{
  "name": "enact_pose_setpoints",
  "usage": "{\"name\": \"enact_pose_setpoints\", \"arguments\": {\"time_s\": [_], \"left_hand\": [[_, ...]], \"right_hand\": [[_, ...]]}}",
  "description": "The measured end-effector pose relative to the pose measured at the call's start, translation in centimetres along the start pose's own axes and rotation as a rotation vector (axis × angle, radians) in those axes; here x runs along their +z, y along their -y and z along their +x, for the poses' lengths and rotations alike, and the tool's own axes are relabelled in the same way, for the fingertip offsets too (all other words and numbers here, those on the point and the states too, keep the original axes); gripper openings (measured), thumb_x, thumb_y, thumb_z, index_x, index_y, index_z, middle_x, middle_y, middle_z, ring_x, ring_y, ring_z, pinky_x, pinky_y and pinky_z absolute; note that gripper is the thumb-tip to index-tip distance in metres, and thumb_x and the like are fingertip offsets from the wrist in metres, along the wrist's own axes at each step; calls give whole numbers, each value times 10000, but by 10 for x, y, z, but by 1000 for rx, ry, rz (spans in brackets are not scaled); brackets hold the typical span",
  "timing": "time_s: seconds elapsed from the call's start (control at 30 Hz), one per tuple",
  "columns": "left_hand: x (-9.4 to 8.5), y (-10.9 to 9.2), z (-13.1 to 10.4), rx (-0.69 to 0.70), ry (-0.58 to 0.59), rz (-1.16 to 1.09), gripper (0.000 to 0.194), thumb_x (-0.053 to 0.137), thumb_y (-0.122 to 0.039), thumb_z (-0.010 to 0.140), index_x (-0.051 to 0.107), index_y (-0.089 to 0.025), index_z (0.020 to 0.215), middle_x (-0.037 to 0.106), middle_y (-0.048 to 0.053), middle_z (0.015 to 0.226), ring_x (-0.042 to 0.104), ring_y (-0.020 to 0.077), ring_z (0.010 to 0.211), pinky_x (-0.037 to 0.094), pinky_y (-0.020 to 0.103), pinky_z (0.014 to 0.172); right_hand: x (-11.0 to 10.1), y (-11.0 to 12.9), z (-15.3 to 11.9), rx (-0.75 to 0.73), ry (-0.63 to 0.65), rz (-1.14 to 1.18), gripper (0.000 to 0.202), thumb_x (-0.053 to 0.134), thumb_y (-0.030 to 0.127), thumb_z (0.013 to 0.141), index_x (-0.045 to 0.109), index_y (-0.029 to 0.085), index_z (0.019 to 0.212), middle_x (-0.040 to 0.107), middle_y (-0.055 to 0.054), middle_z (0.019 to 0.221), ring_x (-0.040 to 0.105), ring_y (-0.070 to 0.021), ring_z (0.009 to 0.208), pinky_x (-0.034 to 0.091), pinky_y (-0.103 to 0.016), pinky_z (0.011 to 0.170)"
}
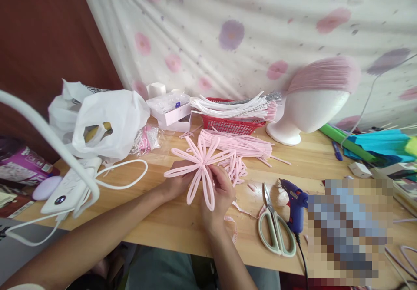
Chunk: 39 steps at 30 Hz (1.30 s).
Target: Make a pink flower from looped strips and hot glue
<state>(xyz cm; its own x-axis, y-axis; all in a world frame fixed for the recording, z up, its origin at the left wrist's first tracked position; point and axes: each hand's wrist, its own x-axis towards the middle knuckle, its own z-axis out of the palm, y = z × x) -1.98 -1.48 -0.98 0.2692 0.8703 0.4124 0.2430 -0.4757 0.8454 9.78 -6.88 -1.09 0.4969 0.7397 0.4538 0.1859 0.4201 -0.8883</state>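
A pink flower [202,163] of looped pipe cleaners, with several long petals, is held up over the table. My left hand [180,179] grips it from behind on the left, its fingers mostly hidden by the petals. On the other side my right hand [219,190] is closed on it, the thumb near the flower's centre. Just behind lie a bundle of straight pink pipe cleaners [234,143] and a small heap of curled pink pieces [237,170].
Scissors [273,225] and a blue glue gun [293,205] lie to the right. A red basket [234,126] of pipe cleaners and a white foam head [312,107] stand at the back. White plastic bags [110,107] and a power strip [70,186] are left.
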Motion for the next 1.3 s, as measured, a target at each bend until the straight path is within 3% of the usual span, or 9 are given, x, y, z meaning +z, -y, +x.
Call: {"name": "enact_pose_setpoints", "arguments": {"time_s": [1.1, 1.3], "left_hand": [[0, 0, -1, -3, -24, 3, 460, 615, -467, 907, 558, -157, 572, 546, -16, 519, 481, 122, 509, 413, 240, 485], [1, -3, 1, -10, 19, -49, 422, 610, -438, 915, 617, -146, 610, 622, 18, 572, 541, 141, 542, 457, 250, 510]], "right_hand": [[0, -1, 0, -2, -4, -10, 115, 651, 249, 855, 753, 200, 866, 731, -38, 864, 672, -187, 796, 534, -327, 753], [-3, -4, 0, 10, 20, -23, 104, 664, 243, 839, 755, 200, 864, 735, -44, 867, 672, -194, 782, 534, -321, 726]]}}
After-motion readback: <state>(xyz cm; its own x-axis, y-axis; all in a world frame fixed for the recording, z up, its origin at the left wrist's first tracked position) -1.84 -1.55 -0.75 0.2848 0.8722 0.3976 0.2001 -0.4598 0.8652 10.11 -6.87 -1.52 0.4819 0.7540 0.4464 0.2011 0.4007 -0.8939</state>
